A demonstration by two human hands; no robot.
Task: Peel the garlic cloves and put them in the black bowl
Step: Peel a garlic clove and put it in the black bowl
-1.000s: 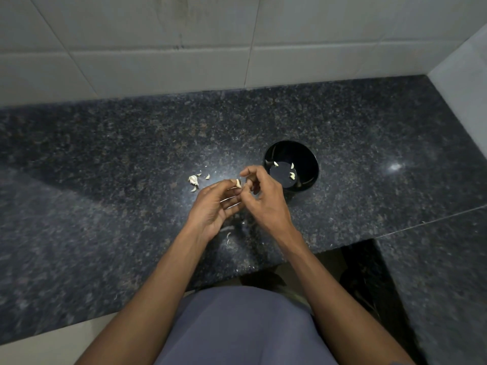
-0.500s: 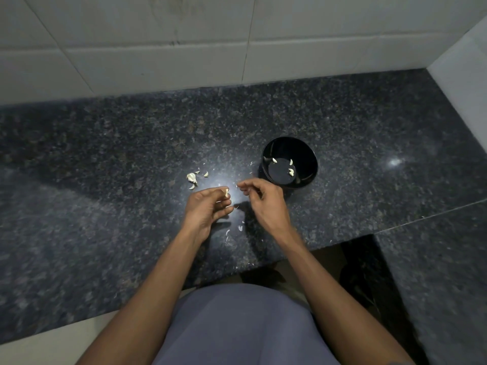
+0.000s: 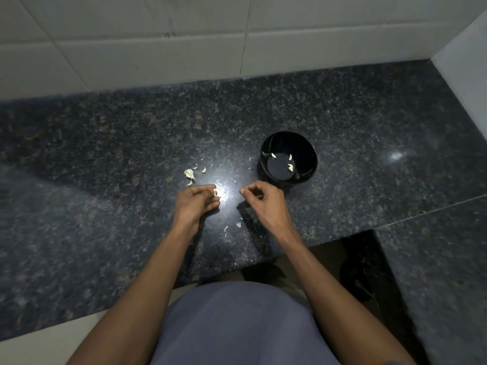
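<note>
L hand [image 3: 196,200] pinches clove [image 3: 214,192]; R hand [image 3: 263,198] curled, contents unclear, near bowl [image 3: 307,151].

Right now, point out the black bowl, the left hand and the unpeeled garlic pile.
black bowl [image 3: 311,156], head view, right inner wall.
left hand [image 3: 196,204], head view, back of hand.
unpeeled garlic pile [image 3: 189,173], head view, largest piece.

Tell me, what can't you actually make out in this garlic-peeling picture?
All in the head view:
- Clove in the left hand: mostly hidden by curled fingers; peeled or not, unclear.
- Right hand grip: fingertips pinched, anything held too small to see.
- Black bowl: pale cloves too small to count surely.
- Garlic bits on the counter: clove or skin, unclear.
</note>
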